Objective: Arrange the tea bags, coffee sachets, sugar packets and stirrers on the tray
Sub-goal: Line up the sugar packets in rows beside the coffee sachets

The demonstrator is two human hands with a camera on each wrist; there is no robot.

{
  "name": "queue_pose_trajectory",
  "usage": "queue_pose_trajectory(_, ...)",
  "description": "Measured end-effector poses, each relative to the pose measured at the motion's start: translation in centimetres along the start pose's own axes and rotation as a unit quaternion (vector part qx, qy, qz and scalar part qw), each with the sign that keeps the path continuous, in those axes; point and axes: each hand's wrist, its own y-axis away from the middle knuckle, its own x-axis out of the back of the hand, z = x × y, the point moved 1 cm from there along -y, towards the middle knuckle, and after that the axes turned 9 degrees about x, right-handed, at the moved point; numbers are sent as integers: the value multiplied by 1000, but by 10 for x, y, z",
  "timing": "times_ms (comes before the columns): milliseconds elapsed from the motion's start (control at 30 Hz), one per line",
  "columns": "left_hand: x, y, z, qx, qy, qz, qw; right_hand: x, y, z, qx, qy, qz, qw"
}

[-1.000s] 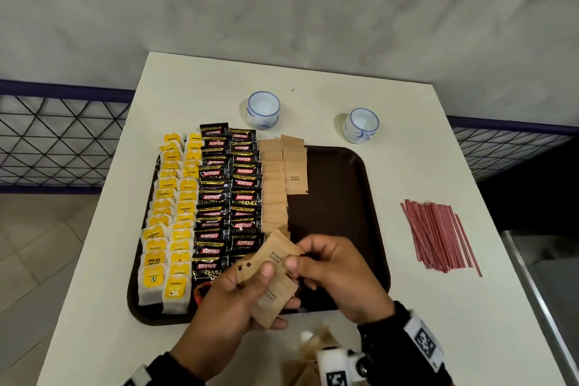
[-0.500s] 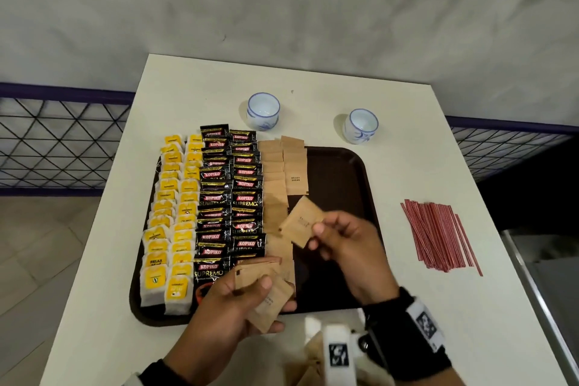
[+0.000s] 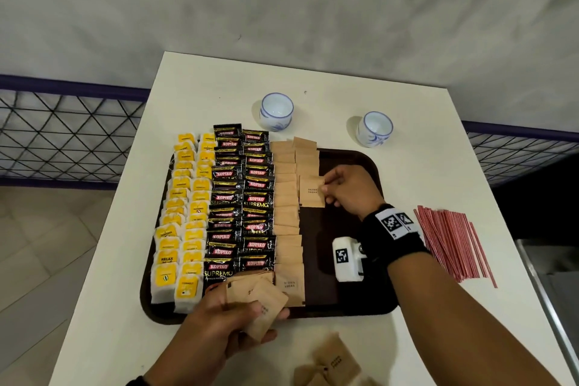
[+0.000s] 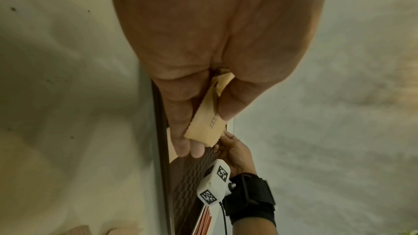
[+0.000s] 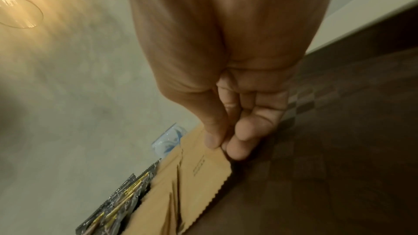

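Note:
A dark brown tray (image 3: 351,160) holds yellow tea bags (image 3: 185,216) at the left, black coffee sachets (image 3: 241,200) beside them, then brown sugar packets (image 3: 286,219) in overlapping rows. My right hand (image 3: 326,189) pinches one sugar packet (image 3: 311,191) at the near end of the short second sugar row; the pinch on the packet (image 5: 203,165) also shows in the right wrist view. My left hand (image 3: 247,307) grips a small stack of sugar packets (image 3: 263,304) over the tray's front edge, also seen as packets (image 4: 209,121) between thumb and fingers. Red stirrers (image 3: 451,241) lie on the table right of the tray.
Two white and blue cups (image 3: 276,110) (image 3: 375,128) stand behind the tray. More loose sugar packets (image 3: 332,360) lie on the white table (image 3: 438,166) near its front edge. A dark mesh railing (image 3: 62,131) runs behind the table on both sides.
My right hand took one sugar packet from the stack in my left hand and carried it away from me, down onto the tray's second sugar row. The left hand stayed put.

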Motion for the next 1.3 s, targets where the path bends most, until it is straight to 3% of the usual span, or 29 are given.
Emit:
queue_pose_trajectory(400,4,-11,-1,-23,-44,43,998,-13,-6,-1,-27,35,66,997)
queue_pose_trajectory(733,6,-12,-2,-62,-63,41,995,-8,13,-9,-15,18,94,995)
queue_pose_trajectory(933,-2,-15,3,-86,-74,49,992,-18,88,-16,5,-91,19,996)
queue_pose_trajectory(1100,-16,-22,1,-88,-68,65,992,-28,146,-12,-1,-274,-25,961)
queue_pose_trajectory(1300,-32,-26,-5,-90,-68,64,992,-36,171,-9,9,-367,-44,929)
